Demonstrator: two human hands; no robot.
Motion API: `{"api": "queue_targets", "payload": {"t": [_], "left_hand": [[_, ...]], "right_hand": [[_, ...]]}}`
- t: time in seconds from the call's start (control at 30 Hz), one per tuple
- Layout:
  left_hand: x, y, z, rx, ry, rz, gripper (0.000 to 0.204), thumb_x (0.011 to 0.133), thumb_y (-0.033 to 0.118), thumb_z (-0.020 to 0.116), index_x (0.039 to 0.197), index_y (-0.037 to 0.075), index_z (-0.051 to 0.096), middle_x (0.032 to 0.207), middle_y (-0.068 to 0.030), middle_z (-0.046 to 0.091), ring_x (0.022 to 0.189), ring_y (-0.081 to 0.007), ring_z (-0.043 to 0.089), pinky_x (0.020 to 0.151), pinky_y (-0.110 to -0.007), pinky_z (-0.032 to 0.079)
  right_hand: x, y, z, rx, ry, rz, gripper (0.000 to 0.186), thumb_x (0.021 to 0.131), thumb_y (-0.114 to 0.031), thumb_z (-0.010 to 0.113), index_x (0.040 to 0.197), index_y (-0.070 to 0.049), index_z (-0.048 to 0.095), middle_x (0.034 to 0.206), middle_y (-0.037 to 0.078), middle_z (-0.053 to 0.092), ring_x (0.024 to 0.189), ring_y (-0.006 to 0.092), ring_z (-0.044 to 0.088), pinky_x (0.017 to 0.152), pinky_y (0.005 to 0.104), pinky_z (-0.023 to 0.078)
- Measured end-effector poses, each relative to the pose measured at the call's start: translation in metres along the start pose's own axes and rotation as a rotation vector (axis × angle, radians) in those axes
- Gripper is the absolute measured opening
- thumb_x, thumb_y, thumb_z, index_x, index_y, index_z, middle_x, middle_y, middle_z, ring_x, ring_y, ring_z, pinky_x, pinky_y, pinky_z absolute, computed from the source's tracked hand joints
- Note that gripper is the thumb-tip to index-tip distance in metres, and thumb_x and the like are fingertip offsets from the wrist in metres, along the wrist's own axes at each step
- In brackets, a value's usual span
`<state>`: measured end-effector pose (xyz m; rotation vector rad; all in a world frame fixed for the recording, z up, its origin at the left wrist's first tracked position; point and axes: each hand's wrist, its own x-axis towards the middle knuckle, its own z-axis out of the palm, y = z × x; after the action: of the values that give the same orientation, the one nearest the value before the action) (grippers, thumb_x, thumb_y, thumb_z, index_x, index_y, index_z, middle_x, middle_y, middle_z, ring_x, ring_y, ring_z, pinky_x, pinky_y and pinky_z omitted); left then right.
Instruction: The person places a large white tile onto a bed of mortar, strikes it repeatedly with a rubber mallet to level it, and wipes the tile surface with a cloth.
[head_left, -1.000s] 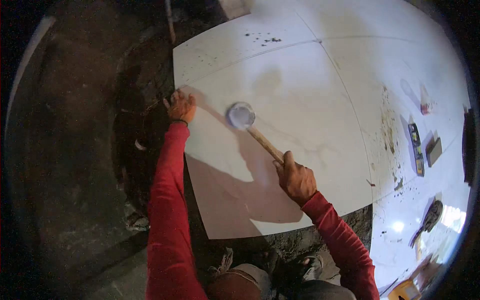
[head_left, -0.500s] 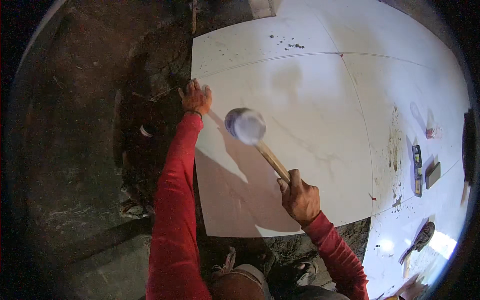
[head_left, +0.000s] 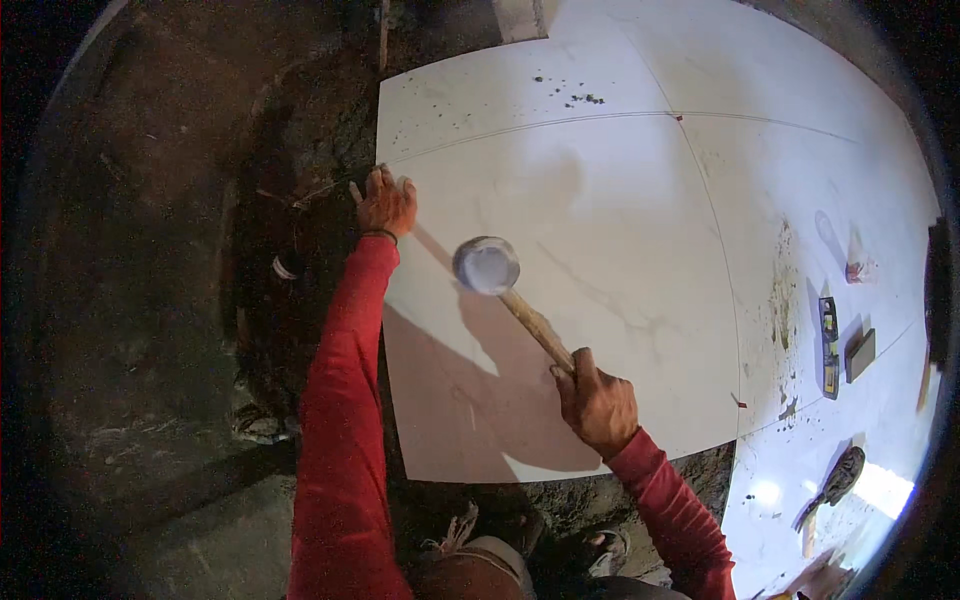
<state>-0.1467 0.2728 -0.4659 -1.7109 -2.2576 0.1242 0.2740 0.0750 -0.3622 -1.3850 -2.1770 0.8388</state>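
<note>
A large white marble-look tile (head_left: 640, 260) lies in front of me. My left hand (head_left: 385, 205) has its fingers spread at the tile's left edge, a little below a thin line running across the surface. My right hand (head_left: 598, 405) grips the wooden handle of a mallet (head_left: 486, 266), whose round head, with a pale grey face, is over the middle of the tile.
Dark rough ground (head_left: 150, 250) borders the tile on the left. On adjoining tiles at right lie a spirit level (head_left: 828, 348), a grey block (head_left: 860, 355), a small clear reddish object (head_left: 860, 265) and a dirty trowel-like tool (head_left: 840, 475). My legs and sandalled foot (head_left: 607, 550) are below.
Since a second ago the view has shifted. The mallet head rose nearer the camera half a second ago and is now lower again, closer to the tile. My left hand still sits at the edge.
</note>
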Motion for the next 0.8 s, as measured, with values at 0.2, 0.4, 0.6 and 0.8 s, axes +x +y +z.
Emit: {"api": "queue_targets", "payload": {"t": [0.2, 0.4, 0.6, 0.8], "left_hand": [[0.009, -0.011, 0.009, 0.141, 0.028, 0.069, 0.068, 0.099, 0.048, 0.035, 0.145, -0.002, 0.039, 0.151, -0.0206, 0.037, 0.139, -0.0347, 0.038, 0.117, -0.06, 0.018], [0.003, 0.002, -0.004, -0.051, -0.034, -0.07, 0.069, 0.099, 0.05, 0.035, 0.149, 0.003, 0.037, 0.152, -0.0191, 0.04, 0.137, -0.0348, 0.042, 0.119, -0.059, 0.014], [-0.001, -0.001, -0.017, -0.029, -0.063, -0.071, 0.072, 0.098, 0.052, 0.033, 0.149, 0.0, 0.037, 0.155, -0.0173, 0.036, 0.139, -0.0339, 0.04, 0.12, -0.06, 0.009], [-0.003, -0.001, -0.017, -0.02, -0.018, -0.062, 0.073, 0.098, 0.051, 0.035, 0.146, -0.003, 0.04, 0.155, -0.0174, 0.035, 0.142, -0.0327, 0.036, 0.119, -0.062, 0.009]], "right_hand": [[0.001, 0.011, 0.015, -0.118, -0.129, 0.091, 0.023, 0.097, -0.028, 0.061, 0.098, -0.007, 0.051, 0.066, 0.014, 0.065, 0.048, 0.0321, 0.061, 0.041, 0.0434, 0.046], [-0.005, 0.005, 0.023, 0.031, 0.039, -0.127, 0.022, 0.098, -0.024, 0.059, 0.097, -0.005, 0.048, 0.052, 0.012, 0.055, 0.039, 0.0307, 0.055, 0.037, 0.042, 0.042], [-0.019, -0.038, 0.0, 0.057, -0.039, -0.122, 0.022, 0.097, -0.022, 0.061, 0.095, -0.006, 0.046, 0.055, 0.014, 0.056, 0.04, 0.0315, 0.056, 0.038, 0.0417, 0.044], [-0.035, -0.002, 0.029, -0.047, -0.121, -0.121, 0.025, 0.096, -0.024, 0.062, 0.102, -0.004, 0.049, 0.059, 0.016, 0.058, 0.043, 0.0337, 0.057, 0.039, 0.0433, 0.043]]}}
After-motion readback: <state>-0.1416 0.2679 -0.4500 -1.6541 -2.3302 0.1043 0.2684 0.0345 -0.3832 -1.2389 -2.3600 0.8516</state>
